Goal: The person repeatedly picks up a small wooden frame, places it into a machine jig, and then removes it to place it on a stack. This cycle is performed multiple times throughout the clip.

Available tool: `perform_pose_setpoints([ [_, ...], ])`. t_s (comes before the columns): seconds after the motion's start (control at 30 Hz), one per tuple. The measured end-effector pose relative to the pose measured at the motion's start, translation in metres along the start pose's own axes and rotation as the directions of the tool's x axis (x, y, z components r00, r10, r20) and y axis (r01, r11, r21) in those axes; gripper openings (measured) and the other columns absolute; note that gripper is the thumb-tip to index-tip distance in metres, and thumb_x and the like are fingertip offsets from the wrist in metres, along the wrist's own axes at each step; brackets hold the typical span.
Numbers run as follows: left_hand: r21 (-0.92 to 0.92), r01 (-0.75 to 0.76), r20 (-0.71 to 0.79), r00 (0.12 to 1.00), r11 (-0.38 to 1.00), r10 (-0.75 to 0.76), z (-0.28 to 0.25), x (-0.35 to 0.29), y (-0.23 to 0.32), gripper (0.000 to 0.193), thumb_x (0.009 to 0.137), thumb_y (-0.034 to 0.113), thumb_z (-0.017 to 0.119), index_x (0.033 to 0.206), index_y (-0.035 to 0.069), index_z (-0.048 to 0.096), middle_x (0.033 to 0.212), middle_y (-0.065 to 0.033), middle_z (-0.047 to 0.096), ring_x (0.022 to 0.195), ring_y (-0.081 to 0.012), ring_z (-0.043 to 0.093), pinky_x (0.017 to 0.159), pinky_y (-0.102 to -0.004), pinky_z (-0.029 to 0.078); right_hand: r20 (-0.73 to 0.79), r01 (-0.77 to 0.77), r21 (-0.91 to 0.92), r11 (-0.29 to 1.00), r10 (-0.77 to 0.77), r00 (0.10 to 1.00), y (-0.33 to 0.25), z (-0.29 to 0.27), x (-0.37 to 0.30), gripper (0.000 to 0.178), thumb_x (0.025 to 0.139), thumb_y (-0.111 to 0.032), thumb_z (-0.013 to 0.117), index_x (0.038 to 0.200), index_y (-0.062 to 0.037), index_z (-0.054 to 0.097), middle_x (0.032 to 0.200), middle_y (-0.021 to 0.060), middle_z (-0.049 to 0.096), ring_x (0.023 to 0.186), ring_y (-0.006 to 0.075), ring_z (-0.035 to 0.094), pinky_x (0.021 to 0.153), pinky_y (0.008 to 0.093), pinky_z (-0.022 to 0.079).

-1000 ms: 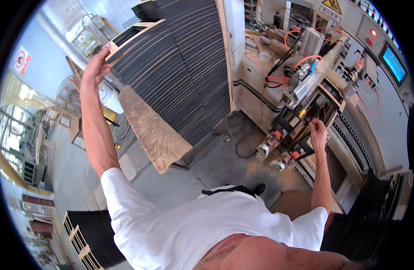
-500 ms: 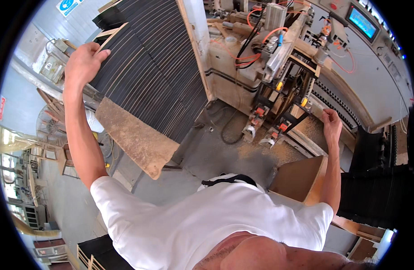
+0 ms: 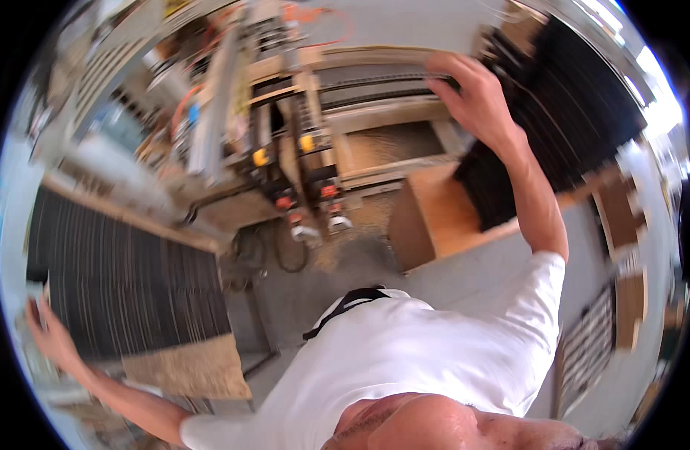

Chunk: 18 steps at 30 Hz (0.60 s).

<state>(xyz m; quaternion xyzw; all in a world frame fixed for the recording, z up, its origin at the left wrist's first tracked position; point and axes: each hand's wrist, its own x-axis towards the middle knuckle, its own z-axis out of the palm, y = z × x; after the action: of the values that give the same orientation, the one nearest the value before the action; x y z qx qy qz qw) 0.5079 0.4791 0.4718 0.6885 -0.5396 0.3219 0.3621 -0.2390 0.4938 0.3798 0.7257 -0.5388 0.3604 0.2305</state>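
Observation:
My left hand [image 3: 54, 335] is at the far left with its fingers stretched out, beside the outer end of a tall stack of dark boards [image 3: 127, 281]. Whether it touches the stack I cannot tell. A rough brown board [image 3: 187, 367] lies along the near side of that stack. Raised at the upper right, my right hand [image 3: 472, 97] has its curved fingers and thumb apart, and nothing shows between them. It is nearest to a second stack of black boards [image 3: 562, 112], which rests on an orange-brown wooden surface [image 3: 453, 214].
In front stands a machine with two dark rails [image 3: 288, 135] ending in orange-and-white clamps [image 3: 333, 210]. Behind my right hand runs a chain track [image 3: 382, 77]. Sawdust [image 3: 371, 225] lies on the floor. A slatted rack [image 3: 588, 349] and brown boxes [image 3: 630, 311] are at the right.
The view has turned to the right. My left hand has gone from the left stack's top end, its fingers now stretched. My right hand has risen toward the right stack and its fingers have spread.

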Motion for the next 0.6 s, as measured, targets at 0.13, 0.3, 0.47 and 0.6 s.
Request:
perform_pose_setpoints([
  [0.13,-0.665,-0.081,0.015,0.992,0.743,0.122,0.035,-0.105,0.162,0.026,0.098,0.008,0.054,0.12,-0.003,0.062,0.11,-0.0119,0.068,0.099,-0.0197,0.065,0.09,-0.0309,0.051,-0.015,0.082,-0.506,0.858,-0.104,0.994,0.016,-0.085,0.024,0.025,0.088,-0.018,0.068,0.111,-0.0096,0.064,0.101,0.0121,0.068,0.097,0.032,0.064,0.085,0.0401,0.05],
  [0.3,-0.838,0.346,0.48,0.836,0.423,0.268,0.125,-0.22,0.308,0.014,0.092,0.006,0.062,0.103,0.0,0.068,0.1,-0.0074,0.069,0.091,-0.0143,0.065,0.083,-0.0271,0.051,-0.118,-0.217,-0.77,0.601,0.2,0.973,0.048,-0.176,0.019,0.028,0.086,-0.022,0.061,0.109,-0.0075,0.061,0.108,0.0153,0.065,0.103,0.0327,0.06,0.091,0.0436,0.046],
  [0.47,-0.606,0.782,0.751,0.505,0.142,0.424,0.221,-0.29,0.378,0.019,0.094,0.01,0.061,0.11,-0.001,0.063,0.1,-0.0086,0.068,0.088,-0.0151,0.067,0.08,-0.0279,0.054,0.008,-0.267,-0.824,0.499,0.481,0.877,0.139,-0.242,-0.02,0.039,0.097,-0.038,0.054,0.127,-0.0134,0.056,0.11,0.0159,0.068,0.104,0.0306,0.064,0.092,0.0413,0.048],
  [0.6,-0.52,0.849,0.799,0.447,0.091,0.402,0.321,-0.298,0.399,0.024,0.096,0.012,0.058,0.115,-0.003,0.06,0.104,-0.0105,0.067,0.089,-0.0176,0.067,0.082,-0.0303,0.054,-0.044,-0.38,-0.709,0.594,0.502,0.864,0.152,-0.261,-0.021,0.038,0.095,-0.036,0.057,0.126,-0.0145,0.061,0.121,0.016,0.065,0.109,0.0281,0.064,0.095,0.0391,0.048],
])
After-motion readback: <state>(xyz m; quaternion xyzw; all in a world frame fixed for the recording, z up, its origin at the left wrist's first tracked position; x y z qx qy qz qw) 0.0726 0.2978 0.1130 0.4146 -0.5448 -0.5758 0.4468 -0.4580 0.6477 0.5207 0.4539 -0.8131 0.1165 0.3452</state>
